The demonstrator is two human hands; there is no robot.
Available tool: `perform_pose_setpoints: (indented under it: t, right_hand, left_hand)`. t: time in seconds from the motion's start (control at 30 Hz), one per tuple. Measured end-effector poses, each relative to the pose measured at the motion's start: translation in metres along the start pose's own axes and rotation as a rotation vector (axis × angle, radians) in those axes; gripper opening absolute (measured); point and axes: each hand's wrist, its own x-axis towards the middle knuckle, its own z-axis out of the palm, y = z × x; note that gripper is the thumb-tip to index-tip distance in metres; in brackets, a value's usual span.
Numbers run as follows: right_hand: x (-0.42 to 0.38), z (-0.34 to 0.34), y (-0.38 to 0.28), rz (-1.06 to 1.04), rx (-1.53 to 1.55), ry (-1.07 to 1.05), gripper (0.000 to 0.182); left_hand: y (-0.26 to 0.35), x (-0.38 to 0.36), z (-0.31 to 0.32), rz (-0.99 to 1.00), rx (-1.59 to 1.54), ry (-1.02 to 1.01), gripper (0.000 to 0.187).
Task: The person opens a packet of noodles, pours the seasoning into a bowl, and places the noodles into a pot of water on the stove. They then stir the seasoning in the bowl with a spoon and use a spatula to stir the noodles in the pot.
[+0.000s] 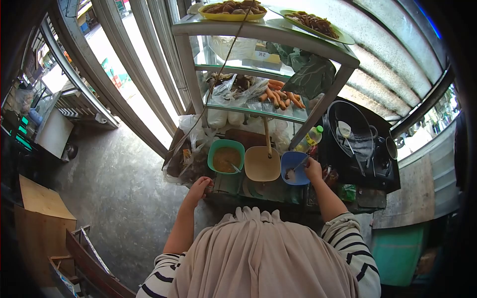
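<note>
My right hand [313, 171] is closed on the handle of a spoon [300, 165], whose lower end dips into a blue bowl [296, 180] with some whitish and brown stuff inside. My left hand [200, 188] rests at the counter's front edge, fingers curled; what they hold, if anything, is too small to name. Near it stands a green bowl [218, 166] of orange-brown sauce with a spoon in it. Between the two bowls sits a cream bowl [262, 171] of pale batter-like liquid, a wooden-handled ladle [268, 139] leaning over its back rim.
A glass-shelved case [263, 31] rises behind the bowls, holding carrots [281, 95] and plastic bags. Two plates of fried food [232, 10] sit on top. At right, a large wok [350, 130] with utensils stands on a stove. Plastic bags [191, 149] lie at the counter's left.
</note>
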Motion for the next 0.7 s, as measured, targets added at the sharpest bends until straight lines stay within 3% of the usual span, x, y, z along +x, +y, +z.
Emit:
perform_pose_setpoints:
  t: [0.07, 0.27, 0.37, 0.47, 0.53, 0.7]
  right_hand:
    - [0.003, 0.004, 0.005, -0.057, 0.096, 0.02, 0.02]
    - [0.0, -0.009, -0.01, 0.074, -0.068, -0.008, 0.024]
    - [0.006, 0.001, 0.005, -0.026, 0.147, -0.052, 0.025]
    - [0.005, 0.0, 0.005, -0.063, 0.064, -0.084, 0.02]
    - [0.003, -0.003, 0.001, -0.052, -0.064, 0.006, 0.024]
    - [0.003, -0.008, 0.004, -0.04, -0.008, 0.003, 0.024]
  left_hand:
    - [0.0, -0.001, 0.0, 0.0, 0.001, 0.004, 0.018]
    - [-0.001, -0.005, 0.002, 0.002, 0.012, 0.003, 0.017]
    - [-0.003, -0.003, 0.001, 0.011, 0.039, -0.016, 0.02]
    - [0.0, -0.002, 0.002, 0.031, 0.047, -0.028, 0.02]
    - [0.006, -0.003, 0.004, 0.015, 0.045, -0.026, 0.02]
    - [0.009, 0.005, 0.008, 0.037, 0.061, -0.036, 0.017]
